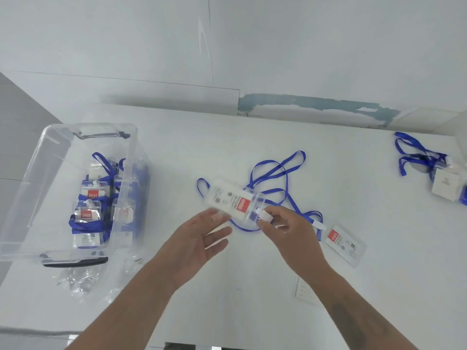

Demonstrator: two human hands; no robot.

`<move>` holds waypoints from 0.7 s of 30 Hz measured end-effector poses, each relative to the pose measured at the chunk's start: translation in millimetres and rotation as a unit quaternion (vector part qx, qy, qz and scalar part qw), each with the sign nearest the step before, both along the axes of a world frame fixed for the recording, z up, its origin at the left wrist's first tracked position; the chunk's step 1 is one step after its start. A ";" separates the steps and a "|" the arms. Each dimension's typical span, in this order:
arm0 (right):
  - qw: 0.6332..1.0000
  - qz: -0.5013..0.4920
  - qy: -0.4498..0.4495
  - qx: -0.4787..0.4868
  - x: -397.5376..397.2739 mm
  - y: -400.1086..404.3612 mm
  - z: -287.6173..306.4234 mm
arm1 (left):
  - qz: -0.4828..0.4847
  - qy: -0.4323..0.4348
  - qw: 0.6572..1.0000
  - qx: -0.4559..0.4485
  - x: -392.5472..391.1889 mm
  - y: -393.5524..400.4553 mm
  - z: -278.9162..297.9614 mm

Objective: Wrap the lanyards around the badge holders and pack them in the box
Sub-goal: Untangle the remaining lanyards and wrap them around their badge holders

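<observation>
The clear badge holder (233, 201) held up in the middle carries a red label whose white letters are too blurred to read, beside small grey print and a round mark. The right hand (283, 227) pinches its white clip end between thumb and fingers; the left hand (202, 238) is open, fingertips just under the holder's near edge. Its blue lanyard (276, 170) trails in loose loops on the white surface (303, 286) behind. A second holder (343, 245) lies to the right, its red label reading "UHOO". In the clear plastic box (38, 173) on the left, wrapped holders (88, 213) show the same "UHOO" label. Another lanyard bundle (417, 157) sits far right.
</observation>
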State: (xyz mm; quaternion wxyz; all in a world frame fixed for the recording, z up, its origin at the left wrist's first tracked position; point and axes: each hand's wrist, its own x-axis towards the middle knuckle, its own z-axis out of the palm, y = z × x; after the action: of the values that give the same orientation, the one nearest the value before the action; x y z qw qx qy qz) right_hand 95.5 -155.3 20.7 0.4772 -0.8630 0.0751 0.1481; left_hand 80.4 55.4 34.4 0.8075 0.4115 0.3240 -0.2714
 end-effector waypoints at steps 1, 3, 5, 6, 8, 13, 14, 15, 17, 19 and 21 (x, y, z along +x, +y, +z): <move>1.000 -0.015 0.002 0.009 -4.0 5.3 1.0 | -0.016 -0.003 1.000 0.001 -2.8 -8.0 2.0; 1.000 -0.006 -0.004 -0.001 -15.2 16.0 0.7 | -0.071 -0.016 0.997 0.039 -8.1 -25.3 5.9; 1.000 0.005 -0.006 -0.003 -24.1 22.7 -0.1 | -0.073 -0.018 0.992 0.099 -10.0 -39.7 4.6; 1.000 0.002 -0.007 0.001 -25.9 23.1 0.1 | -0.047 -0.004 0.992 0.116 -9.6 -43.1 2.8; 1.000 0.011 0.001 0.011 -26.2 19.4 2.1 | 0.021 0.038 0.996 0.078 -6.8 -41.9 -1.2; 0.985 0.140 0.089 0.038 -20.7 4.4 17.5 | 0.054 0.089 0.994 -0.034 8.6 -19.3 -7.0; 0.982 0.154 0.105 0.042 -18.5 1.3 20.2 | 0.050 0.088 0.995 -0.026 11.9 -13.8 -7.9; 0.980 0.159 0.114 0.047 -16.3 -3.1 22.4 | 0.046 0.086 0.995 -0.016 15.1 -8.8 -8.2; 0.982 0.139 0.118 0.058 -10.6 -11.0 26.6 | 0.014 0.070 0.997 0.015 18.1 4.0 -9.1; 0.989 0.095 0.094 0.064 -4.8 -18.8 27.1 | -0.081 0.045 0.994 0.061 17.1 16.6 -8.0; 0.994 0.039 0.069 0.071 -1.9 -22.5 24.9 | -0.164 0.034 0.983 0.080 13.4 20.5 -4.0</move>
State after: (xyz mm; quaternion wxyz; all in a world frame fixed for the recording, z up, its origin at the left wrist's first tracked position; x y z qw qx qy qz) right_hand 93.6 -177.7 45.6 0.5244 -0.8172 0.0629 0.2306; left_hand 93.7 75.9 30.4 0.7052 0.5126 0.2999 -0.3873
